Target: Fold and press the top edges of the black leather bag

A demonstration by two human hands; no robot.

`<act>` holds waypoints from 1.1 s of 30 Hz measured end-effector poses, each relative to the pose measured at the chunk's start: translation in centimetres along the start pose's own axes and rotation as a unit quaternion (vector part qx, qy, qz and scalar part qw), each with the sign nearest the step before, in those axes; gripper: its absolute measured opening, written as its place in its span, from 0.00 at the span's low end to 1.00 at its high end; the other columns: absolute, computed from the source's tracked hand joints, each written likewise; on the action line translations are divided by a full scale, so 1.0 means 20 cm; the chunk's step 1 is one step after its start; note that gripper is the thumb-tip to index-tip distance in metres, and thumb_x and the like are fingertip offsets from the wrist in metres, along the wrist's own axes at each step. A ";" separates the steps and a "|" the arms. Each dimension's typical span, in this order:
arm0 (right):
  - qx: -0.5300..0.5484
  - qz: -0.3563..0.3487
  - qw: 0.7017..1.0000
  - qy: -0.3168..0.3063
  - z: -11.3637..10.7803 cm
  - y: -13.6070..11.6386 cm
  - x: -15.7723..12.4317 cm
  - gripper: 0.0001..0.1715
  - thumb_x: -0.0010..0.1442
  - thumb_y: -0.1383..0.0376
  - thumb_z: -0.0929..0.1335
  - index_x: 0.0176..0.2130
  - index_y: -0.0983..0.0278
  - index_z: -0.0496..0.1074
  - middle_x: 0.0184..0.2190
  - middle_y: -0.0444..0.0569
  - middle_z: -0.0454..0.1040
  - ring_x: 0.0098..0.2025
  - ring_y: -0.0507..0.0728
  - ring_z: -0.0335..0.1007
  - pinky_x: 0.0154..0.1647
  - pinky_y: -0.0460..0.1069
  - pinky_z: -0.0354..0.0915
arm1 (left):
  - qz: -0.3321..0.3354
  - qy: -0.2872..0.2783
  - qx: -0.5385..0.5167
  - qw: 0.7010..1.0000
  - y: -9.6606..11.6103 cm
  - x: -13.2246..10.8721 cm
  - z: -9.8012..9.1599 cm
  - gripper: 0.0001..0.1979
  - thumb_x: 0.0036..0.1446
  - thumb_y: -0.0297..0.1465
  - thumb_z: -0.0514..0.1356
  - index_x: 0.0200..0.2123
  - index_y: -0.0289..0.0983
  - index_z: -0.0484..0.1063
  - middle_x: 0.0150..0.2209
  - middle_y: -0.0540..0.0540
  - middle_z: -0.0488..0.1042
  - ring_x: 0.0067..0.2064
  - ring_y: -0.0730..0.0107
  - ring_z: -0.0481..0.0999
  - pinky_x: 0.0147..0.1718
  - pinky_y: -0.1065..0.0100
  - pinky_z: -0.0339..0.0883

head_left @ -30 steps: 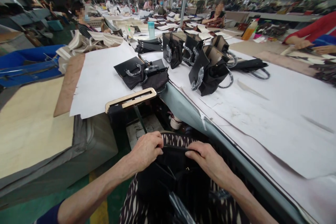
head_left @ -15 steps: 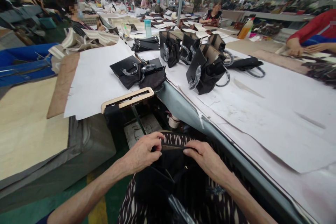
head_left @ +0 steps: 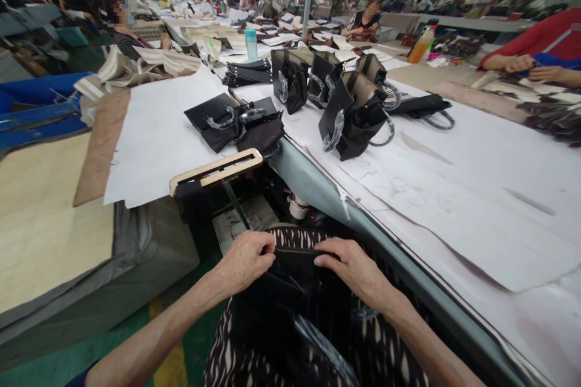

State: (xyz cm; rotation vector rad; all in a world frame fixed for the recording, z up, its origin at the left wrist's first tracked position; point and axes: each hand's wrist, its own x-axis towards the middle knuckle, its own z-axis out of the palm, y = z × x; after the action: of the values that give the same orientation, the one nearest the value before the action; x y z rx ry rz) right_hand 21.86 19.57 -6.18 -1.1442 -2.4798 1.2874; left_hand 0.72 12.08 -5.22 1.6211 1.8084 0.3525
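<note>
A black handbag (head_left: 290,296) rests on my lap, over a black-and-white patterned garment. My left hand (head_left: 247,260) pinches the left end of the bag's top edge, fingers closed on it. My right hand (head_left: 351,269) grips the right end of the same edge, fingers curled over it. A clear plastic-wrapped handle (head_left: 324,344) of the bag shows below my wrists.
A long table under white paper (head_left: 454,193) runs to my right, with upright black handbags (head_left: 351,112) and flat ones (head_left: 236,121). A wooden slotted jig (head_left: 218,170) stands just ahead. Other people work at far tables; a red-sleeved arm (head_left: 531,48) is at right.
My hands stay on the bag's top edge, which has closed slightly. The view has shifted a little to the right and down.
</note>
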 end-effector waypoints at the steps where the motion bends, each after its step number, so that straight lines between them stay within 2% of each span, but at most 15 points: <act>1: -0.012 -0.003 1.000 0.002 0.00 0.00 0.00 0.10 0.56 0.63 0.63 0.34 0.58 0.74 0.34 0.43 0.75 0.37 0.55 0.66 0.40 0.49 0.58 | 0.001 -0.001 -0.003 1.000 0.00 0.00 0.00 0.05 0.41 0.25 0.50 0.18 0.37 0.56 0.18 0.54 0.58 0.24 0.73 0.58 0.24 0.72 0.48; 8: -0.132 -0.019 0.991 0.024 0.02 -0.02 0.01 0.10 0.58 0.64 0.63 0.36 0.59 0.73 0.34 0.45 0.74 0.39 0.55 0.66 0.42 0.49 0.58 | 0.000 0.006 -0.011 1.000 0.01 0.01 0.00 0.04 0.39 0.24 0.49 0.17 0.36 0.55 0.17 0.54 0.56 0.23 0.74 0.57 0.23 0.72 0.46; 12: -0.152 -0.025 0.988 0.027 0.03 -0.03 0.03 0.10 0.58 0.62 0.63 0.35 0.58 0.73 0.33 0.44 0.74 0.38 0.55 0.66 0.40 0.49 0.57 | 0.002 0.009 -0.019 1.000 0.00 0.01 0.01 0.04 0.39 0.23 0.49 0.17 0.36 0.55 0.17 0.54 0.56 0.23 0.75 0.57 0.23 0.72 0.46; 21: -0.104 -0.002 0.995 0.008 0.04 -0.04 0.08 0.11 0.57 0.62 0.62 0.32 0.58 0.73 0.30 0.42 0.74 0.34 0.52 0.66 0.35 0.46 0.55 | -0.002 0.011 -0.019 1.000 -0.02 0.01 0.01 0.03 0.38 0.24 0.50 0.17 0.36 0.57 0.18 0.54 0.58 0.24 0.75 0.59 0.23 0.72 0.47; 26: -0.031 0.052 0.998 -0.027 0.03 0.00 0.11 0.12 0.53 0.62 0.62 0.23 0.63 0.71 0.21 0.40 0.67 0.27 0.50 0.61 0.29 0.45 0.53 | 0.004 0.003 -0.018 1.000 -0.02 0.02 0.02 0.04 0.38 0.23 0.50 0.17 0.36 0.57 0.17 0.54 0.58 0.23 0.75 0.59 0.22 0.72 0.46; 29: 0.003 0.087 0.995 -0.050 0.03 0.01 0.13 0.12 0.51 0.61 0.63 0.22 0.64 0.71 0.18 0.39 0.64 0.24 0.50 0.58 0.26 0.45 0.51 | 0.005 -0.003 -0.016 1.000 -0.03 0.03 0.02 0.03 0.38 0.24 0.50 0.17 0.36 0.58 0.17 0.54 0.58 0.23 0.74 0.60 0.22 0.72 0.47; 33: 0.013 0.094 0.994 -0.058 0.02 0.02 0.14 0.12 0.50 0.61 0.63 0.23 0.64 0.72 0.18 0.39 0.63 0.24 0.49 0.57 0.25 0.44 0.50 | -0.002 -0.003 -0.009 1.000 -0.03 0.04 0.01 0.03 0.38 0.24 0.51 0.17 0.35 0.60 0.18 0.54 0.60 0.24 0.74 0.61 0.23 0.72 0.48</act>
State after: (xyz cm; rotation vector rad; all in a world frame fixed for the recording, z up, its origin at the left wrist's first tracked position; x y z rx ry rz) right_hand 19.83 21.29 -7.38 -1.3631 -2.4758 1.4690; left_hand 0.39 12.72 -6.08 1.6044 1.7987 0.3617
